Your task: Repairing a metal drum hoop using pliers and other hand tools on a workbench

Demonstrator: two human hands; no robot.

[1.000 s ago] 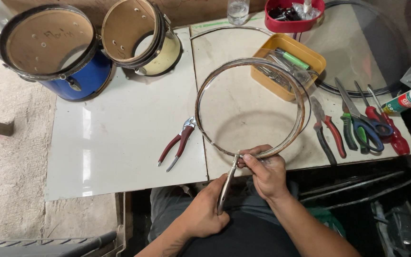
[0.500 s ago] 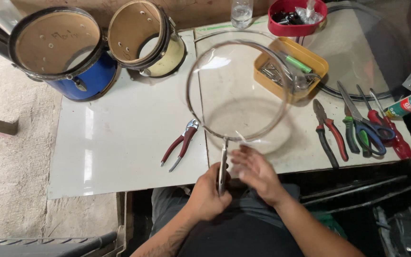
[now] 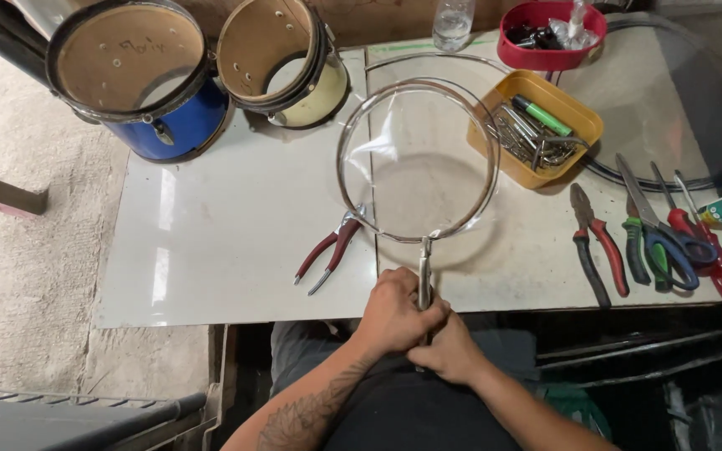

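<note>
Chrome hoop (image 3: 353, 142) with a clear skin (image 3: 415, 159) stretched in it, standing tilted up off the white table (image 3: 211, 250) near the front edge, roughly mid-table. Clamped at its lowest point by a pair of silver pliers (image 3: 424, 276), both fists wrapped tight round the handles.

Left hand (image 3: 396, 311) on top, knuckles up, fingers curled fully shut. Right hand (image 3: 451, 351) tucked just under and behind it, also closed on the handles, wrists close together right over the table's front edge. Forearms coming in from below, elbows out of frame.

Looks risky, honestly. All that hoop hanging off one small bite, so any slack in the squeeze could probably let it flop sideways onto the red-handled pliers (image 3: 327, 250) just beside its left rim, or swing into the yellow tray (image 3: 574, 163) of hardware on the right. Too much squeeze or twist could likely kink the rim or crease the film. Can't tell how deep the pliers actually bite.
</note>
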